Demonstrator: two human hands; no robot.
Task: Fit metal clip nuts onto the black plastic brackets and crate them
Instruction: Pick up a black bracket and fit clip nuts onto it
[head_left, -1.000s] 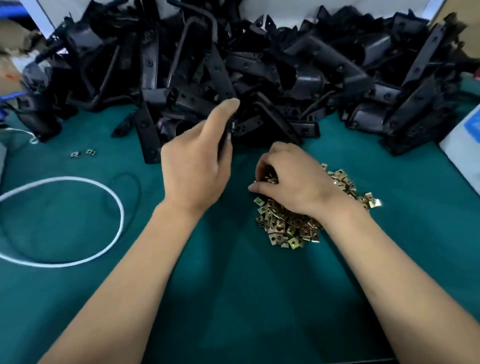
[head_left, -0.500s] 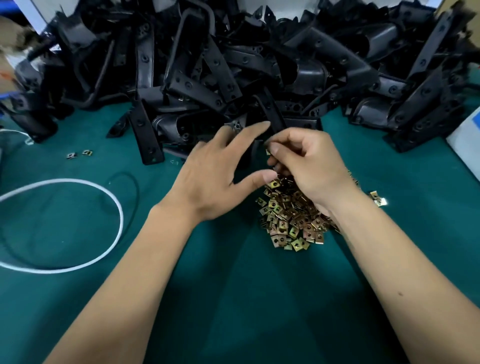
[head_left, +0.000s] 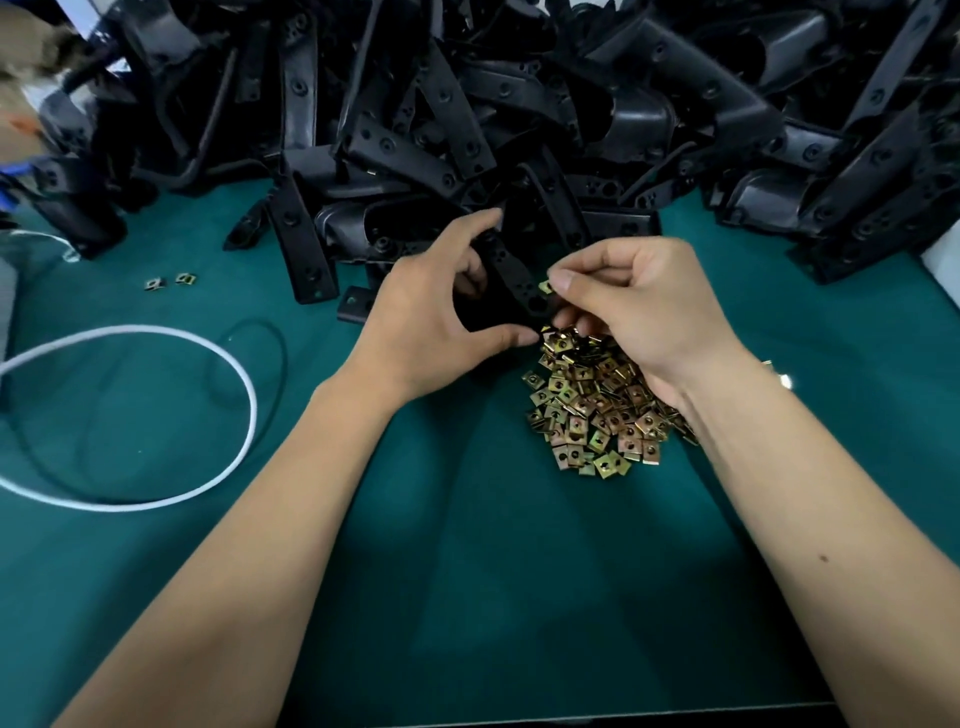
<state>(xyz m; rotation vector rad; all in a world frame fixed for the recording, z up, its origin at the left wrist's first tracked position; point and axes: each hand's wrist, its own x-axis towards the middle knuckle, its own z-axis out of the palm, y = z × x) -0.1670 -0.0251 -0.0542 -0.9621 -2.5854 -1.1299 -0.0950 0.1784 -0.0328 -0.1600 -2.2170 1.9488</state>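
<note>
Left hand (head_left: 431, 317) held one flat black plastic bracket with screw holes (head_left: 511, 283) between thumb and curled fingers, lifted just in front of the big heap of black brackets (head_left: 519, 104) at the back of the green worktop (head_left: 467, 571). Right hand (head_left: 649, 306) pinched a small brass-coloured metal clip nut (head_left: 545, 287) at its fingertips, touching or very nearly touching the bracket's edge; I could not tell whether it had started to slide on. That hand sat directly over the loose pile of clip nuts (head_left: 597, 410). Two stray nuts (head_left: 170, 280) lay apart to the left, near a loop of white cord (head_left: 228, 358). No crate in view. My judgement: the fitting step was in hand. To do it well I'd keep the bracket steady, present the clip's open mouth square to the edge, line its threaded hole with a bracket hole, then push until seated. A skewed start risks jamming or dropping the nut.
</note>
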